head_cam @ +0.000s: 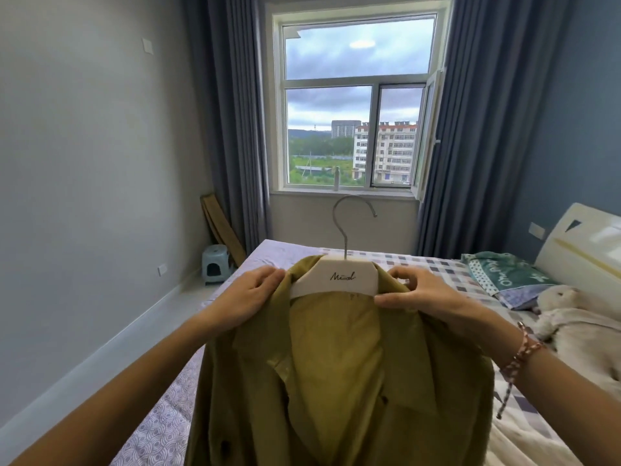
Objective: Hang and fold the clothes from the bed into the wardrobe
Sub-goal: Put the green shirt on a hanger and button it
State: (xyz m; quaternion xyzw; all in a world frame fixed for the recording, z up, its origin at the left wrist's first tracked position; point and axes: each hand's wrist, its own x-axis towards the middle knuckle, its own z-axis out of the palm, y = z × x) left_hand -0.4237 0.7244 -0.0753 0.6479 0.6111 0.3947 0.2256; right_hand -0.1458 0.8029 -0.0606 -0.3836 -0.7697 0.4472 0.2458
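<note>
An olive-green coat point(336, 371) hangs in front of me on a white wooden hanger point(339, 277) with a metal hook that points up. My left hand point(248, 294) grips the coat's left shoulder over the hanger's end. My right hand point(423, 297) pinches the coat's right collar and shoulder at the hanger's other end. The coat is held up over the bed point(437, 267); its lower part runs out of the bottom of the view.
A pillow point(504, 274) and a white plush toy point(571, 314) lie at the bed's right, by the headboard point(584, 243). A small blue stool point(216, 264) and leaning boards point(221, 227) stand at the left of the window point(356, 105). Floor runs along the left wall.
</note>
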